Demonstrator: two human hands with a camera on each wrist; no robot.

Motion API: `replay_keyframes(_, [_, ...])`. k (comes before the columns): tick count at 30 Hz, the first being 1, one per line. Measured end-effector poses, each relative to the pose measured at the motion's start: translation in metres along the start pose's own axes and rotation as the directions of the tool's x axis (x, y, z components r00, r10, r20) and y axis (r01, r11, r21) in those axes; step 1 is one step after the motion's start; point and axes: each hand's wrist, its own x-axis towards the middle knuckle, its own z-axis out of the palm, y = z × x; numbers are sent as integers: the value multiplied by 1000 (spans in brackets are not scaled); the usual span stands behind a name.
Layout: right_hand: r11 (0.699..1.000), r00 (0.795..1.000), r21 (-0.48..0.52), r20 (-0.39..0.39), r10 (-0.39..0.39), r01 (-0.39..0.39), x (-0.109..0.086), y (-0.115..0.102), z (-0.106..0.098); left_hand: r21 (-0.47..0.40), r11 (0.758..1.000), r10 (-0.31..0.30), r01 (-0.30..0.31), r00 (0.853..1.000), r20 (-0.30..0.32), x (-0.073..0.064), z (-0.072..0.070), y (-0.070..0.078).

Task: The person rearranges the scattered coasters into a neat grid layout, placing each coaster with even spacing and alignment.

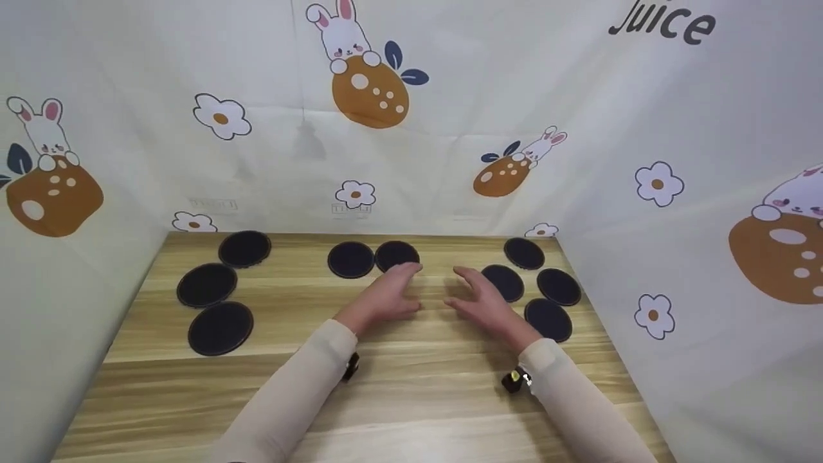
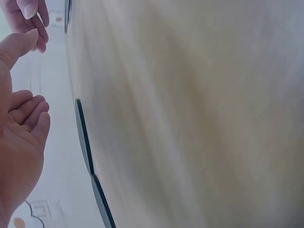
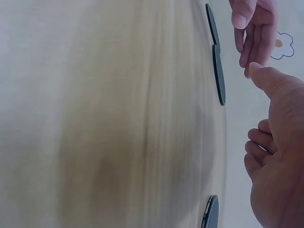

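Observation:
My left hand (image 1: pixel 384 297) hovers over the wooden table, its fingers loosely bent and nothing in its grasp. In the head view it partly covers the near edge of a black round coaster (image 1: pixel 397 254), which lies against another coaster (image 1: pixel 350 260). Facing it across a gap, my right hand (image 1: pixel 481 301) is also bare, thumb and fingers apart. Nearest to the right hand is a coaster (image 1: pixel 503 283), overlapped by it in the head view. Both wrist views show the hands above the table, with coasters (image 2: pixel 84 137) seen edge-on.
Three black coasters (image 1: pixel 220 328) lie at the table's left. Several more, including one coaster (image 1: pixel 548 320), form a cluster on the right. White cloth walls (image 1: pixel 411 161) with rabbit and flower prints enclose the wooden table (image 1: pixel 424 399) at the back and both sides.

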Motion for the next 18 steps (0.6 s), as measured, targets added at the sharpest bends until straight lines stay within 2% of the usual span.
replay_keyframes(4, [999, 1000, 44, -9, -10, 10, -17, 6, -1, -19, 1000, -7, 7, 1000, 16, -8, 14, 7])
replay_keyframes(8, [998, 1000, 55, -3, -11, 11, -32, 12, -6, 12, 1000, 1, -2, 999, 43, -13, 22, 16])
replay_keyframes(12, [999, 1000, 36, -4, -14, 14, -44, 13, -15, 38, 999, 18, -20, 999, 44, -14, 26, 24])
replay_keyframes(18, [1000, 1000, 13, -13, -2, 2, -60, 12, -24, 79, 997, 11, -16, 998, 66, -18, 29, 32])
